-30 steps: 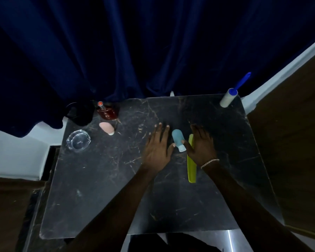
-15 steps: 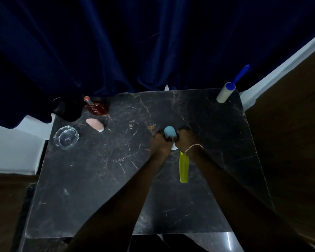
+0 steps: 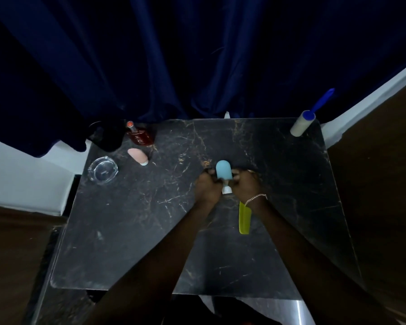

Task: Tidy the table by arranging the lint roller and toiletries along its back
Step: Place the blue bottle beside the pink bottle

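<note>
A light blue squeeze bottle (image 3: 224,170) with a white cap at its near end is held between my left hand (image 3: 208,186) and my right hand (image 3: 246,184) over the middle of the black marble table (image 3: 150,231). Both hands grip its sides. A yellow-green comb (image 3: 244,218) lies flat just below my right wrist. The lint roller (image 3: 303,123), white with a blue handle, leans at the back right corner. At the back left stand a dark red perfume bottle (image 3: 140,135) and a pink squeeze bottle (image 3: 138,156) lying on its side.
A clear glass ashtray (image 3: 103,170) sits near the left edge. A dark object (image 3: 108,139) sits at the back left corner, partly under the blue curtain (image 3: 197,55) hanging behind the table. Brown wooden surfaces flank the table.
My hands went from lying flat beside the blue bottle to closing on it from both sides. The bottle now points away from me, off the comb's side.
</note>
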`<state>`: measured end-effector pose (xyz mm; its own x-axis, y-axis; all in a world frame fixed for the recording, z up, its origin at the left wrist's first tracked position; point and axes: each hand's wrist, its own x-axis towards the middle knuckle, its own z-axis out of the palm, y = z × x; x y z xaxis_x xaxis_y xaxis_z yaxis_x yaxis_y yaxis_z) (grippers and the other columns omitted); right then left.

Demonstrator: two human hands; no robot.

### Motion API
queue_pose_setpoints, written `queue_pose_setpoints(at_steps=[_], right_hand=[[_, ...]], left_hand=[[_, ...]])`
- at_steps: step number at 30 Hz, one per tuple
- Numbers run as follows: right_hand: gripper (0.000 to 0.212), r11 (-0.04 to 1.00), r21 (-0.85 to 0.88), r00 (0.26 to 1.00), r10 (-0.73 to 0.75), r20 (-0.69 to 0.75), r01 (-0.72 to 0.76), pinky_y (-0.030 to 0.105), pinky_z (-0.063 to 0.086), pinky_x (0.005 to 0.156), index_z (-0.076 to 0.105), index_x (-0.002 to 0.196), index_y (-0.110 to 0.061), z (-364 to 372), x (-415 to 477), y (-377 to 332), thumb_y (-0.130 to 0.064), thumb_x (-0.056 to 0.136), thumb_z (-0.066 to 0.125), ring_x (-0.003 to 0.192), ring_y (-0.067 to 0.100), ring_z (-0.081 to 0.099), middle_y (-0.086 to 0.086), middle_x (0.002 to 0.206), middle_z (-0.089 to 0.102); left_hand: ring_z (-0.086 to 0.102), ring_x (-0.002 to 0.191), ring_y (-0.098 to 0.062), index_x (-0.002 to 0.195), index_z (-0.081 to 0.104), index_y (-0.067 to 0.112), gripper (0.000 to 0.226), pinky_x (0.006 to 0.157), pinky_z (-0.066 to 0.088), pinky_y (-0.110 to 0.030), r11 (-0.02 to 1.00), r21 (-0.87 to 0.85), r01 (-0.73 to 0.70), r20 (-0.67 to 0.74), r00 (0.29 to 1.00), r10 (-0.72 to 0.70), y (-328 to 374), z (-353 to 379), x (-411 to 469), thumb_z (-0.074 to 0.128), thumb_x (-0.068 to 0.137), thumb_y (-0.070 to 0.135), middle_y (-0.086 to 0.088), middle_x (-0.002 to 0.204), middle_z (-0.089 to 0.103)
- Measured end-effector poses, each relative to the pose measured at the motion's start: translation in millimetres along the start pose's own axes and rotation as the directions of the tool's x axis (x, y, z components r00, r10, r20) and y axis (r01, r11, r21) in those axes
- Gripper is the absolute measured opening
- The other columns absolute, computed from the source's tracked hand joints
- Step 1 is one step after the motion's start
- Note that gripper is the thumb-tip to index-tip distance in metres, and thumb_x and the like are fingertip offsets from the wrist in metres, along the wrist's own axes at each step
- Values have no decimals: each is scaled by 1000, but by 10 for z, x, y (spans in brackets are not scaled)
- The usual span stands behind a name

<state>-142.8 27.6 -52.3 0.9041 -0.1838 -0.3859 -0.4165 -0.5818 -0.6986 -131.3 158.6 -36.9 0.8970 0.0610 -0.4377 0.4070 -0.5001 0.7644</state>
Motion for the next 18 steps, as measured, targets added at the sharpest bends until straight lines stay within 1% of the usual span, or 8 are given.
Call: queue_pose_setpoints(at_steps=[3,4,7,10,12,14,16,18], right_hand=[[48,997,82,1000,6,-13,-5,38,59,87,63,131,-7,94,-71,-117,-16,85,76,99,25,73,13,104,77],[50,995,95,1000,-3,-19,5,38,59,86,63,131,-7,127,-83,-156,-15,84,77,99,25,74,14,104,78],[50,993,110,999,-41,-30,44,19,56,73,66,127,-8,262,-164,-307,-19,81,81,91,18,74,11,99,79],[35,988,128,996,-75,-46,80,2,49,66,76,109,-12,437,-256,-480,-24,77,84,83,12,73,5,92,80],[25,989,115,995,-91,-51,96,-5,37,55,78,95,-10,571,-319,-636,-24,76,85,76,9,68,5,87,79],[18,987,119,993,-101,-54,106,-5,34,52,74,82,-11,700,-364,-783,-23,75,86,63,3,61,4,80,77],[18,985,121,992,-118,-53,123,-3,35,50,68,74,-18,855,-410,-931,-21,74,86,57,-3,56,-2,73,71],[17,982,129,989,-136,-55,142,-3,36,51,71,79,-15,1034,-446,-1065,-19,73,86,58,-3,58,-2,74,71]], left_hand=[[72,107,-33,123,68,4,35,93,60,-50,996,-90,6,-6,1000,-7,-53,-155,-42,74,88,7,-17,116,75],[72,106,-33,121,69,4,34,93,60,-50,995,-99,4,-17,1000,-6,-75,-206,-58,74,88,7,-17,115,75],[73,103,-32,116,70,3,29,92,59,-49,993,-108,-40,-53,998,34,-179,-420,-119,73,88,6,-16,109,77],[73,100,-30,116,68,5,29,89,60,-46,989,-129,-75,-46,996,70,-268,-656,-176,74,88,4,-13,107,77],[72,95,-24,115,66,8,28,79,60,-27,988,-102,-119,-48,992,115,-352,-836,-192,74,89,7,-5,105,76],[71,92,-17,115,65,12,27,66,49,-8,986,-62,-154,-52,987,151,-444,-1018,-197,75,90,10,2,102,73],[72,97,-19,117,64,12,29,71,52,-13,984,-53,-168,-46,985,166,-552,-1212,-183,74,90,12,0,106,75],[73,97,-22,118,57,15,29,78,56,-30,981,-35,-189,-44,981,187,-672,-1397,-158,71,92,13,-3,108,76]])
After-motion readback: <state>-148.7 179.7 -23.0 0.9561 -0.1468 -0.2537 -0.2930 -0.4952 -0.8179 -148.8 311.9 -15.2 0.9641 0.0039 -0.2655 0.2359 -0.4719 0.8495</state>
